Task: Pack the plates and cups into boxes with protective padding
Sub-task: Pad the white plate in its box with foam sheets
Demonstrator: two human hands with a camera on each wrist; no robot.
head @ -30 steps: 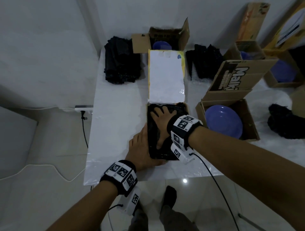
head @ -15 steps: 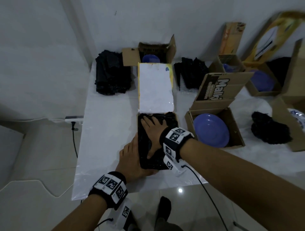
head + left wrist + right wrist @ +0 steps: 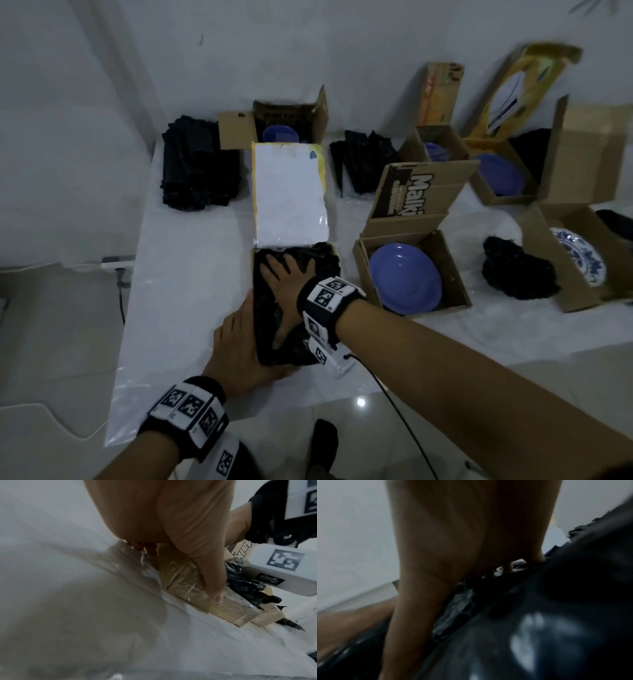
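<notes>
Hands work at a near box (image 3: 256, 270) on a white table (image 3: 185, 274). Left hand (image 3: 239, 346) braces the box's left side, fingers straight. Right hand (image 3: 286, 291) presses flat, fingers spread, on black padding (image 3: 322, 257) filling it. Further right, a purple plate (image 3: 404, 277) lies in another box (image 3: 455, 270).

Left hand (image 3: 171, 524) lies flat against the near side wall of the cardboard box (image 3: 193, 589), fingers straight; one fingertip (image 3: 217, 596) touches tape-wrapped cardboard. Black padding (image 3: 247, 582) bulges over the box's top edge. Box sits on plastic-sheeted table (image 3: 85, 601). Marker-tagged white wrist unit (image 3: 281, 568), probably the other wrist's, at upper right.
</notes>
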